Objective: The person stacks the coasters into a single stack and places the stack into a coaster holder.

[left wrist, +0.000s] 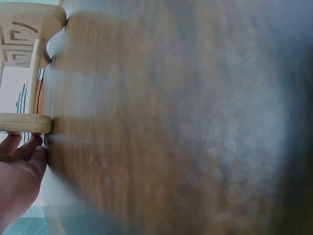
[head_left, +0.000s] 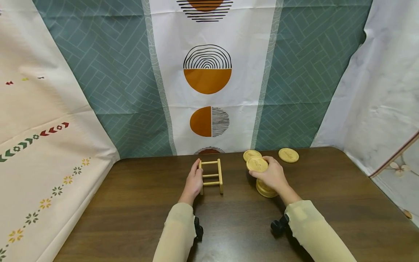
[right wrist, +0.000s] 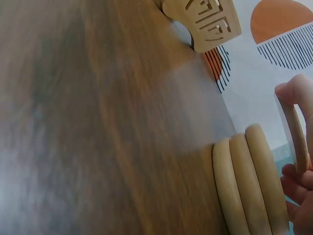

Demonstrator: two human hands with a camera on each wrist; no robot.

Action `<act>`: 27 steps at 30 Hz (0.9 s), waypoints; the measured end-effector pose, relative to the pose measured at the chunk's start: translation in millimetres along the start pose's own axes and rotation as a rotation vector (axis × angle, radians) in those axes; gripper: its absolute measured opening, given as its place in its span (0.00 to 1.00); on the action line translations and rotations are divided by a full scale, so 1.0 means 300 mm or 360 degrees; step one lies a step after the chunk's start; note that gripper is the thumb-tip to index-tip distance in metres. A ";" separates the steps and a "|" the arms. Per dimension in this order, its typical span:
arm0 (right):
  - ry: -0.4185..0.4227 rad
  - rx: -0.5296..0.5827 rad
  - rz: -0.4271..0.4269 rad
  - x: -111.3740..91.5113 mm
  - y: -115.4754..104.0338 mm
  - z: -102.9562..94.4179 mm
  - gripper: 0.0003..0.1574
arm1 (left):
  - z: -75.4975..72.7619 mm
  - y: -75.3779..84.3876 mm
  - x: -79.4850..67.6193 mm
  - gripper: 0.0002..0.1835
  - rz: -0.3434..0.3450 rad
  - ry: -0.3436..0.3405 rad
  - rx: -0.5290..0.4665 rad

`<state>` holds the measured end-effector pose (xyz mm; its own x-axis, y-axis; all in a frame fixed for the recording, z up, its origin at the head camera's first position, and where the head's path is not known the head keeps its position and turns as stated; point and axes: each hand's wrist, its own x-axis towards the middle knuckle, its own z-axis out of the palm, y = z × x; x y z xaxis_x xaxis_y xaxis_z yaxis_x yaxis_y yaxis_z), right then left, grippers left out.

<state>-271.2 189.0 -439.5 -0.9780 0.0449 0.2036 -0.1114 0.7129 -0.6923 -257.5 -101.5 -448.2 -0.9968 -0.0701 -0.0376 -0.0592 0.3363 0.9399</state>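
Your pale sleeves (head_left: 178,233) lie at the bottom of the frame. At lower centre, your left hand (head_left: 192,183) touches the side of the wooden rack (head_left: 220,176); whether it grips, I cannot tell. Right of it, your right hand (head_left: 274,176) pinches one round disc (head_left: 257,164) above a disc stack (head_left: 266,191).
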 end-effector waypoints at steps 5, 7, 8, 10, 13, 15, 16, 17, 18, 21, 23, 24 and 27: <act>-0.0016 -0.0020 0.0005 -0.009 0.014 -0.014 0.54 | -0.002 -0.002 0.001 0.26 -0.0001 0.0004 -0.0007; -0.0030 -0.0028 0.0004 -0.014 0.019 -0.019 0.55 | -0.002 -0.001 0.000 0.27 0.0001 0.0007 -0.0006; -0.0037 -0.0034 0.0003 -0.015 0.021 -0.022 0.56 | -0.002 0.000 0.001 0.27 0.0001 0.0009 -0.0009; -0.0045 -0.0042 -0.0006 -0.020 0.025 -0.027 0.57 | -0.002 0.001 0.002 0.27 -0.0001 0.0013 -0.0012; -0.0035 -0.0053 -0.0035 -0.027 0.029 -0.032 0.56 | -0.001 0.003 0.002 0.27 0.0001 0.0014 -0.0014; -0.0014 -0.0054 -0.0052 -0.033 0.033 -0.034 0.54 | -0.001 0.003 0.002 0.27 0.0002 0.0013 -0.0015; -0.0002 -0.0057 -0.0057 -0.035 0.035 -0.034 0.54 | -0.001 0.004 0.001 0.27 0.0005 0.0010 -0.0013; 0.0009 -0.0054 -0.0061 -0.038 0.037 -0.034 0.53 | -0.001 0.004 0.000 0.27 0.0008 0.0008 -0.0013; 0.0017 -0.0051 -0.0059 -0.041 0.039 -0.035 0.52 | -0.001 0.004 0.000 0.27 0.0008 0.0006 -0.0013; 0.0022 -0.0046 -0.0045 -0.047 0.045 -0.037 0.52 | -0.002 0.004 -0.001 0.27 0.0008 0.0001 -0.0005; 0.0014 -0.0041 -0.0020 -0.051 0.047 -0.041 0.53 | -0.003 0.003 -0.002 0.27 0.0011 0.0001 0.0000; 0.0008 -0.0042 0.0001 -0.052 0.048 -0.042 0.53 | -0.004 0.003 -0.002 0.27 0.0011 0.0001 0.0001; -0.0012 -0.0050 0.0055 -0.053 0.049 -0.047 0.56 | -0.005 0.003 -0.002 0.27 0.0021 0.0002 0.0007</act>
<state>-254.7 208.7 -443.1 -0.9825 0.0648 0.1747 -0.0721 0.7326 -0.6769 -257.0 -102.6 -447.0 -0.9974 -0.0668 -0.0251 -0.0465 0.3411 0.9389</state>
